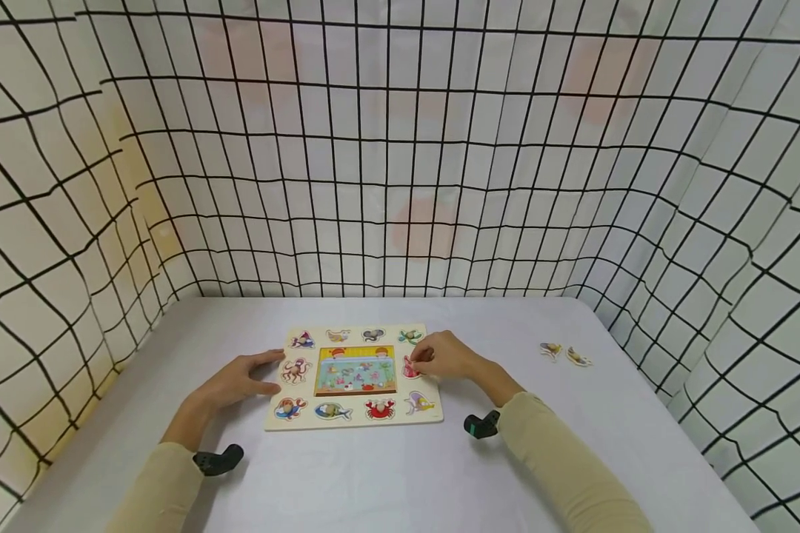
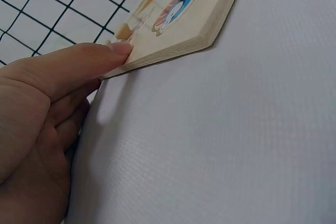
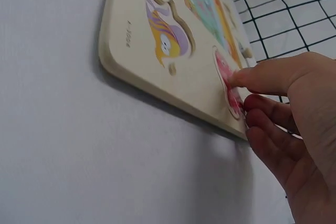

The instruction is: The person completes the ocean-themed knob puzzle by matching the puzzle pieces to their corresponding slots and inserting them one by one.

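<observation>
A wooden knob puzzle board (image 1: 358, 419) with sea animals lies flat on the white table. At its right side my right hand (image 1: 443, 354) pinches a pink-red puzzle piece (image 3: 222, 66), which lies at its recess; the fingers hide its knob. My left hand (image 1: 236, 381) rests against the board's left edge, thumb and fingers spread; the left wrist view has the thumb (image 2: 97, 61) touching the edge. Knobs stand on several seated pieces, such as the crab (image 1: 380, 409) and the octopus (image 1: 296, 371). No knob shows on the yellow-purple fish picture (image 3: 169, 40) in its recess.
Two loose puzzle pieces lie to the right, one yellow and grey (image 1: 550, 350), the other yellow and brown (image 1: 578, 357). A white wall with a black grid (image 1: 387, 185) encloses the table's back and sides. Black devices (image 1: 218, 460) are worn at both wrists.
</observation>
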The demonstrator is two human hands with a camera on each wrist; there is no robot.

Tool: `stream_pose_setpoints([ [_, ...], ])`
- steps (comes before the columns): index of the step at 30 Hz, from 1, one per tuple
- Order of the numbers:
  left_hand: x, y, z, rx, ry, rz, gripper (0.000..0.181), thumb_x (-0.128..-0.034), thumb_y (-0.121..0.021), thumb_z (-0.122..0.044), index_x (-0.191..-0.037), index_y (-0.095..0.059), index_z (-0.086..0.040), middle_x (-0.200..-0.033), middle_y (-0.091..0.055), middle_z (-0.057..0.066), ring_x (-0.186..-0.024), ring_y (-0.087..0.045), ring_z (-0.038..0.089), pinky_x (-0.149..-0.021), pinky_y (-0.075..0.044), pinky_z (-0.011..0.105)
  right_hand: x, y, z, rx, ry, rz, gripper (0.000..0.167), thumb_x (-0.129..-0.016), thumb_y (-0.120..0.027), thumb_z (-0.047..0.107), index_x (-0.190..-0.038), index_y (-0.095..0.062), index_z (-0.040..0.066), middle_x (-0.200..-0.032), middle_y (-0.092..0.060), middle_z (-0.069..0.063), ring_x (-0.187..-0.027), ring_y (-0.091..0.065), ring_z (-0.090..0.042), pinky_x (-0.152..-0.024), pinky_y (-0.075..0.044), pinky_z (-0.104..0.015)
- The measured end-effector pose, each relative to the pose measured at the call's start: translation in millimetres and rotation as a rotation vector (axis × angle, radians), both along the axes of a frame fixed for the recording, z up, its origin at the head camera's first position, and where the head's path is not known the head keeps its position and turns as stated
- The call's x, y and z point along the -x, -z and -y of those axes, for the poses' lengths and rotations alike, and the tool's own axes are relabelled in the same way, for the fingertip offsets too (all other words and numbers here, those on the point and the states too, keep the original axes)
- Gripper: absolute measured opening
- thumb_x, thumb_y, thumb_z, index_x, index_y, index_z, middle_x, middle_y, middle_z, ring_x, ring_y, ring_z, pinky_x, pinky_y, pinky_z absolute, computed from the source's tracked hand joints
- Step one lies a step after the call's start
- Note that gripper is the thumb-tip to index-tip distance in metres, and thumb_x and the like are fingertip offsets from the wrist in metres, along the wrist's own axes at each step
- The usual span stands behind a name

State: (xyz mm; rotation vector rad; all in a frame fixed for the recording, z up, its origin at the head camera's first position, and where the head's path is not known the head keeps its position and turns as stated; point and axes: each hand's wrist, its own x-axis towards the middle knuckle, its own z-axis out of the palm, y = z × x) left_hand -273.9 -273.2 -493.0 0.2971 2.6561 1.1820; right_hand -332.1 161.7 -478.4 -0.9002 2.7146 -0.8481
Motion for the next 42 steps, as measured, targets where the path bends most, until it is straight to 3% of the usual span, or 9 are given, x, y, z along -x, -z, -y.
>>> stream_pose_setpoints([
  [8, 0.2, 4.3, 2.3, 0.009, -0.009, 0.005, 0.079, -0.0842, -0.087, -0.027, -0.153, -0.052, -0.009, -0.164, -0.031, 0.021, -0.151, -0.015, 0.051, -0.117, -0.012, 0.071, 3.4, 1.6, -20, 0.015, -0.024, -0.028, 0.006, -0.094, -0.074, 0.015, -0.096, -0.079, 0.012, -0.086, -0.07, 0.01, -0.082, -0.064, -0.007, -0.077, -0.056, -0.027],
  [15, 0.4, 4.2, 1.8, 0.003, -0.002, 0.004, 0.079, -0.0844, -0.087, -0.027, -0.152, -0.052, -0.009, -0.164, -0.032, 0.021, -0.151, -0.016, 0.05, -0.117, -0.013, 0.07, 5.9, -1.9, -47, 0.065, -0.002, -0.07, 0.014, -0.091, -0.074, 0.009, -0.103, -0.078, 0.003, -0.092, -0.073, 0.003, -0.085, -0.067, -0.011, -0.079, -0.059, -0.031],
  [22, -1.0, 0.9, 4.0, -0.034, 0.01, -0.012, 0.078, -0.0841, -0.086, -0.025, -0.152, -0.052, -0.006, -0.164, -0.032, 0.022, -0.152, -0.015, 0.05, -0.118, -0.011, 0.07, 11.1, -3.6, -76, 0.084, 0.096, -0.109, 0.017, -0.091, -0.073, 0.007, -0.106, -0.077, 0.0, -0.093, -0.073, 0.002, -0.086, -0.065, -0.015, -0.077, -0.058, -0.034],
  [31, -1.1, 0.9, 2.4, -0.038, 0.01, 0.003, 0.078, -0.0846, -0.086, -0.025, -0.152, -0.051, -0.006, -0.164, -0.031, 0.022, -0.152, -0.014, 0.05, -0.118, -0.01, 0.07, 12.0, -2.5, -114, 0.046, 0.206, -0.099, 0.018, -0.094, -0.072, 0.005, -0.111, -0.076, 0.001, -0.104, -0.074, -0.005, -0.098, -0.067, -0.024, -0.089, -0.057, -0.045],
  [42, 0.8, 0.0, 2.8, -0.03, 0.02, -0.008, 0.077, -0.0845, -0.086, -0.026, -0.151, -0.052, -0.006, -0.164, -0.032, 0.021, -0.152, -0.015, 0.049, -0.118, -0.011, 0.07, 15.6, -7.3, -170, 0.069, 0.361, -0.109, 0.021, -0.099, -0.062, -0.003, -0.117, -0.073, -0.003, -0.116, -0.071, -0.018, -0.11, -0.064, -0.039, -0.096, -0.053, -0.055],
])
